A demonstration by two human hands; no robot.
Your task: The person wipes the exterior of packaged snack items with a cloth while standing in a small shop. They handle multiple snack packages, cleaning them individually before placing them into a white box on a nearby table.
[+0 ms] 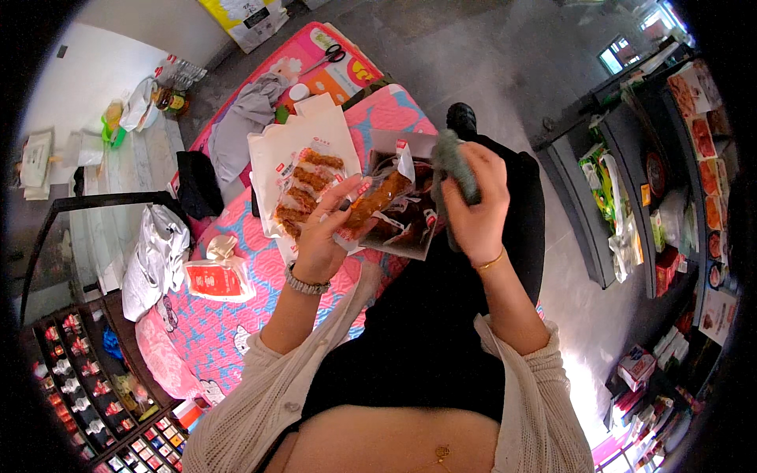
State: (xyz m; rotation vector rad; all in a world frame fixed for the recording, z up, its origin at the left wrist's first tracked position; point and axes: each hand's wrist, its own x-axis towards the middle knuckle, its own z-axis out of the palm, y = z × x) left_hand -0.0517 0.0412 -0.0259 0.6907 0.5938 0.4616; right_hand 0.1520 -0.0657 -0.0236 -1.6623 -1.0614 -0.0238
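Note:
My left hand (315, 246) grips a see-through packet of brown, glossy food (382, 199), held at a slant. My right hand (485, 206) is closed around a grey-green cloth (451, 162), just right of the packet and apart from it. Under the packet lies an open box (419, 246) with several dark packets inside. Beside it, left of my hand, a white open carton (272, 154) bears several see-through packets of brown, crumbly-looking food (311, 180). My left fingers partly hide the carton's lower right part.
A pink and blue quilted cover (236, 315) lies beneath the boxes. On it are a red and white pouch (217, 280) and a grey garment (244, 130). Black scissors (334, 54) rest at the far end. Shelves of packaged goods (658, 181) line the right.

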